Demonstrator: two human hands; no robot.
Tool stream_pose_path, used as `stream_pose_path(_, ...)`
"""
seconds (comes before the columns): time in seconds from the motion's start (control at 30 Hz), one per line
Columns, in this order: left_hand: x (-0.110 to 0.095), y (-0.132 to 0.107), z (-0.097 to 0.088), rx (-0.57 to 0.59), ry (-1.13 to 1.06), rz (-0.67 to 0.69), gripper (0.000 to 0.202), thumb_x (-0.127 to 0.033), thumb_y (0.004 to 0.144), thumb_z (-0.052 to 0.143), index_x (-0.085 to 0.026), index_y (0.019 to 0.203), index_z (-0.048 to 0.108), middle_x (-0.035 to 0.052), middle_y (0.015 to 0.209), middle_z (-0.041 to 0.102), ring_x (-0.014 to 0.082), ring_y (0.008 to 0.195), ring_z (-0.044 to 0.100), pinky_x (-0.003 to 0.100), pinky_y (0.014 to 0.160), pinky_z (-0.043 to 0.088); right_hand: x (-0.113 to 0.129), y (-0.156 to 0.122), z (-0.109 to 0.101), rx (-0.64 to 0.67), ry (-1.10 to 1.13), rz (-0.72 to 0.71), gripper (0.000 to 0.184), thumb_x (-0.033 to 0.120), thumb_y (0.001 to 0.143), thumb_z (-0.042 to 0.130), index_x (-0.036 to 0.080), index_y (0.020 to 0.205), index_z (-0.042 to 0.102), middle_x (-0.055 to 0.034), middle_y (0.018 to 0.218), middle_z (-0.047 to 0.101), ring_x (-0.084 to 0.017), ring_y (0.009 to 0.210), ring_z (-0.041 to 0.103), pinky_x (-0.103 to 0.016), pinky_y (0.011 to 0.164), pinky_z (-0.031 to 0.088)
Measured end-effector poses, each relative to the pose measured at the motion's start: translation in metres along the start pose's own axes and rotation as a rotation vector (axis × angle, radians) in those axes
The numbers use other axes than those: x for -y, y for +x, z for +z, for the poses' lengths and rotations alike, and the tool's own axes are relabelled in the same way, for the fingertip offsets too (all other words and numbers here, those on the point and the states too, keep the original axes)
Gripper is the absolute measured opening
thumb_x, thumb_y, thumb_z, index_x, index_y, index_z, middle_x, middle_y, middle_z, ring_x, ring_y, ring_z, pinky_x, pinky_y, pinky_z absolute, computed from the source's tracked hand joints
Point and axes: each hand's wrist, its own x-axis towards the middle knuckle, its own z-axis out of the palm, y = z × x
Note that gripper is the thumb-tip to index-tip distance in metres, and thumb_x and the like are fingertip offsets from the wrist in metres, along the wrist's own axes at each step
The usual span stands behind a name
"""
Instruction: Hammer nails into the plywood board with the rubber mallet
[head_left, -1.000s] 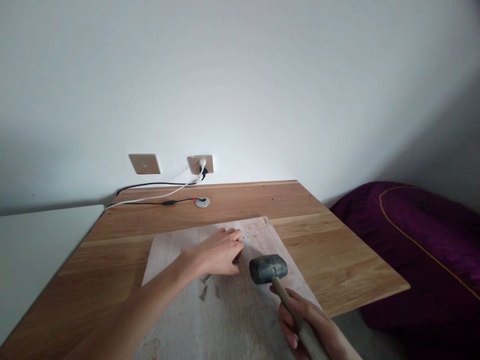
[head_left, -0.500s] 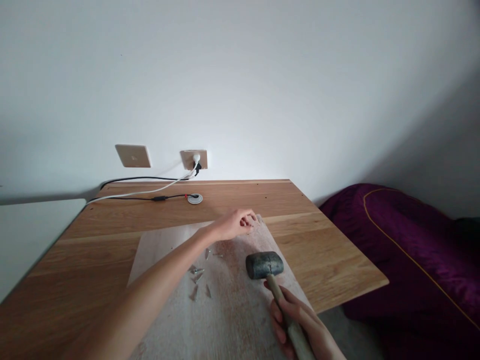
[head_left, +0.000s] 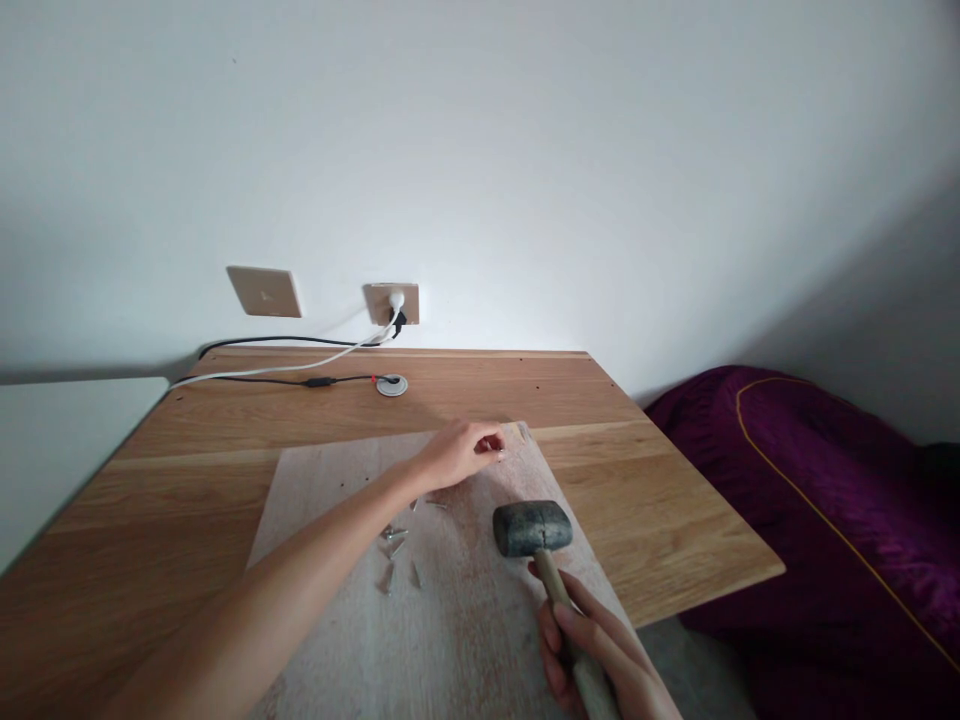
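A rubber mallet [head_left: 532,528] with a dark head and a pale wooden handle is in my right hand [head_left: 592,640], its fingers wrapped round the handle. The head hangs over the right side of a whitish wooden board [head_left: 345,640]. Near the board's far right corner, my left hand [head_left: 465,450] is closed in a pinch. A tiny glint shows at its fingertips, too small to name. Several metal screws [head_left: 394,540] lie loose on the board, to the right of my left forearm. Their exact kind is hard to make out.
The board rests on a wooden desk [head_left: 660,520]. Black and white cables [head_left: 300,370] run along its back to a wall socket [head_left: 394,303]. A white panel [head_left: 67,430] stands at the left. Purple fabric [head_left: 810,500] lies beyond the desk's right edge.
The camera view has shifted slightly. My left hand has closed its pinch a little near the board's corner. The mallet stays almost in place over the board.
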Motion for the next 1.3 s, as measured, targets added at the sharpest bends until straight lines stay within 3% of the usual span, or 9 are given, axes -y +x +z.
stream_pose_path(0.2,-0.001,-0.003,0.001,0.03,0.115,0.041,0.008,-0.017,0.095,0.072,-0.018,0.099,0.079,0.006,0.098,0.082,0.021,0.089,0.073,0.029,0.085,0.051,0.004,-0.001,0.005,0.031,0.073,-0.041,0.058,0.062,0.085,0.085,0.019,0.123,0.075,0.0023,0.074,0.065,-0.012,0.053,0.062,-0.022,0.048,0.045)
stream_pose_path(0.33,-0.001,-0.004,0.002,0.029,0.213,0.108,0.008,-0.015,0.096,0.074,-0.018,0.099,0.08,0.0084,0.106,0.08,0.0239,0.099,0.074,0.031,0.092,0.051,0.01,-0.002,0.004,0.087,0.132,0.045,0.053,0.058,0.086,0.087,0.019,0.12,0.074,0.0022,0.075,0.067,-0.011,0.053,0.064,-0.02,0.047,0.046)
stream_pose_path(0.6,0.0,-0.001,0.004,0.002,0.19,0.148,0.006,-0.012,0.095,0.074,-0.017,0.095,0.078,0.0067,0.1,0.08,0.0213,0.094,0.074,0.029,0.088,0.05,0.017,-0.001,0.003,0.079,0.139,0.094,0.052,0.056,0.085,0.089,0.019,0.116,0.07,0.0033,0.077,0.066,-0.01,0.054,0.064,-0.017,0.042,0.047)
stream_pose_path(0.73,0.002,-0.002,0.008,-0.018,0.139,0.14,0.01,-0.009,0.092,0.073,-0.018,0.094,0.077,0.0039,0.094,0.08,0.018,0.086,0.073,0.026,0.082,0.051,0.02,0.001,0.003,0.151,0.126,0.138,0.046,0.061,0.089,0.083,0.021,0.107,0.067,0.0044,0.072,0.065,-0.005,0.039,0.049,-0.014,0.03,0.033)
stream_pose_path(0.83,0.004,-0.003,0.01,-0.018,0.083,0.102,0.015,-0.006,0.091,0.071,-0.017,0.1,0.076,0.0034,0.093,0.081,0.0162,0.081,0.073,0.024,0.078,0.052,0.025,0.003,0.003,0.197,0.127,0.16,0.045,0.063,0.092,0.078,0.02,0.098,0.066,0.0043,0.067,0.064,-0.003,0.032,0.04,-0.014,0.029,0.031)
stream_pose_path(1.0,0.006,-0.002,0.01,-0.019,0.058,0.101,0.027,-0.005,0.09,0.071,-0.018,0.113,0.075,0.0059,0.105,0.081,0.0188,0.094,0.076,0.028,0.089,0.055,0.032,0.005,0.003,0.142,0.154,0.169,0.049,0.062,0.085,0.084,0.021,0.106,0.067,0.0037,0.074,0.069,-0.002,0.03,0.038,-0.013,0.026,0.029)
stream_pose_path(1.1,0.007,-0.002,0.007,-0.049,0.12,0.109,0.022,-0.012,0.088,0.081,-0.017,0.109,0.074,0.009,0.113,0.077,0.0223,0.104,0.073,0.031,0.094,0.054,0.034,0.007,0.002,0.081,0.1,0.114,0.054,0.063,0.082,0.086,0.021,0.11,0.066,0.0033,0.076,0.069,-0.002,0.031,0.038,-0.014,0.026,0.029)
stream_pose_path(1.3,0.01,0.001,0.004,-0.003,0.167,0.08,0.003,-0.018,0.091,0.079,-0.017,0.088,0.078,0.0053,0.096,0.07,0.0188,0.088,0.068,0.028,0.083,0.05,0.055,0.018,-0.008,-0.177,-0.395,-0.211,0.049,0.068,0.096,0.067,0.022,0.111,0.064,0.007,0.058,0.056,-0.009,0.036,0.044,-0.018,0.032,0.034)
